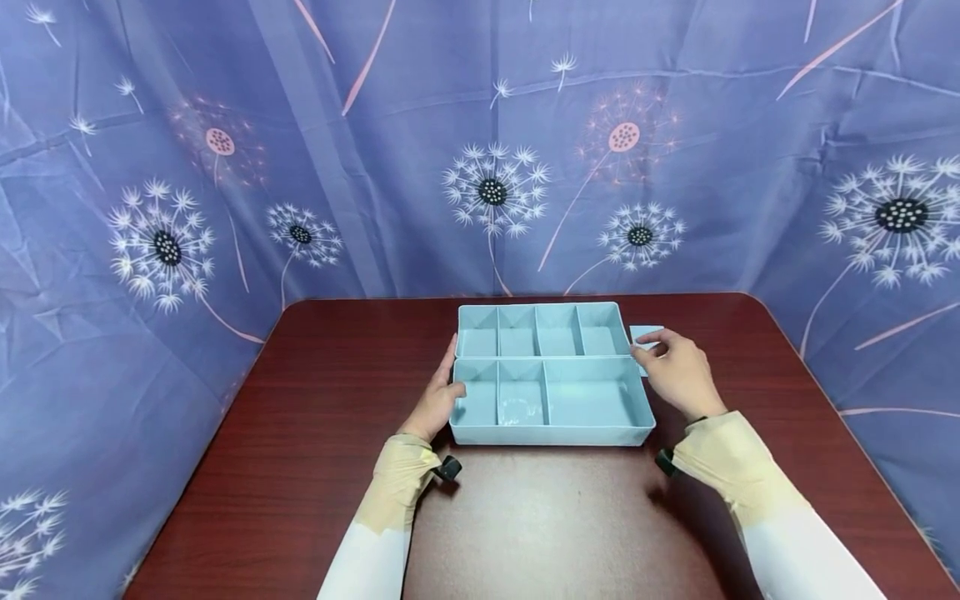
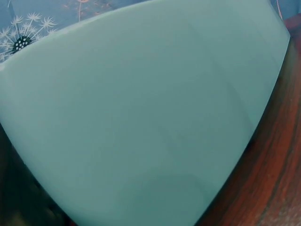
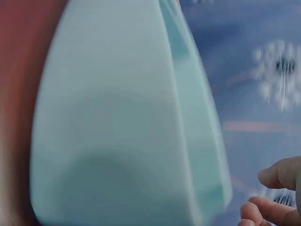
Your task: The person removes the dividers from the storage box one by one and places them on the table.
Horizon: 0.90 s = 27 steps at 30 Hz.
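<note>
Two light blue divided trays stand one behind the other on the table. In the head view, the front tray (image 1: 551, 435) has three compartments, and the rear tray (image 1: 538, 306) has several. My left hand (image 1: 432, 404) holds the front tray's left side, thumb over the rim and fingers along the outer wall. My right hand (image 1: 680, 371) is by the trays' right end, its fingers loosely bent. In the right wrist view, its thumb (image 3: 284, 174) stands apart from the fingers, with nothing seen between. A small flat light blue piece (image 1: 645, 332) lies partly hidden behind that hand.
The dark red wooden table (image 1: 315, 400) runs back to a blue dandelion-print curtain (image 1: 390, 183). A pale, shiny patch shows in the front tray's middle compartment; I cannot tell what it is. Tray walls fill most of both wrist views.
</note>
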Available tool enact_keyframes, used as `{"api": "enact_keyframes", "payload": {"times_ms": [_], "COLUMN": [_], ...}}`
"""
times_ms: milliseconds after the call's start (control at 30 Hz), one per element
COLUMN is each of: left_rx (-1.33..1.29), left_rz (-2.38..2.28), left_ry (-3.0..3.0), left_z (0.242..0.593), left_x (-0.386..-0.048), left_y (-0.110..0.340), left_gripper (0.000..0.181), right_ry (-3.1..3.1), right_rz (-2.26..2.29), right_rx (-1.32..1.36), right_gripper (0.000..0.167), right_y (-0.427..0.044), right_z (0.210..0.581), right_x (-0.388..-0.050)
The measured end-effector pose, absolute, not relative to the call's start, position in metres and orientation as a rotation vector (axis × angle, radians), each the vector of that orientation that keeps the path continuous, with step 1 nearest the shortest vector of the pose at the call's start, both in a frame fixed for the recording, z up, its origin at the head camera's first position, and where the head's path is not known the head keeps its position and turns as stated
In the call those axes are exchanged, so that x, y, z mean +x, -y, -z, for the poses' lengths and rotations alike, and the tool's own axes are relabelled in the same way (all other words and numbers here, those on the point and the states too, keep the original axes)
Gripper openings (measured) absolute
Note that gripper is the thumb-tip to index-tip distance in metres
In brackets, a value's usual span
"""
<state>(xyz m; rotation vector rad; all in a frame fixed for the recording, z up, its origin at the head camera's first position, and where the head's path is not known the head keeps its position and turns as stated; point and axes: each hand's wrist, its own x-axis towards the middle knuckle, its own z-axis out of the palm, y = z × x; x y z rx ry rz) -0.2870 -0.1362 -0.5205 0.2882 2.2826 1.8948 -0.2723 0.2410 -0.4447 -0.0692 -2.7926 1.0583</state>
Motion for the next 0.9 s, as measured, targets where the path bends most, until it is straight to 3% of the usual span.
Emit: {"api": "enact_keyframes", "payload": {"times_ms": [200, 433, 700, 900], "left_rx": [0.277, 0.256, 0.267, 0.289], "left_rz": [-1.899, -1.896, -1.888, -1.879], "left_ry": [-2.274, -2.267, -2.292, -2.294], "left_z": [0.520, 0.522, 0.523, 0.521], "left_x": [-0.288, -0.288, -0.289, -0.288], "left_y": [0.136, 0.138, 0.139, 0.138], "left_gripper": [0.101, 0.101, 0.100, 0.100], "right_ry": [2.779, 2.868, 2.976, 3.019], "right_rz": [-1.088, -1.077, -0.976, -0.875], "right_rx": [0.085, 0.230, 0.235, 0.172], "right_gripper": [0.036, 0.046, 0.057, 0.053], "right_y": [-0.199, -0.159, -0.119, -0.109], "right_z": [0.439, 0.446, 0.459, 0.467], "right_x": [-0.250, -0.238, -0.241, -0.241]}}
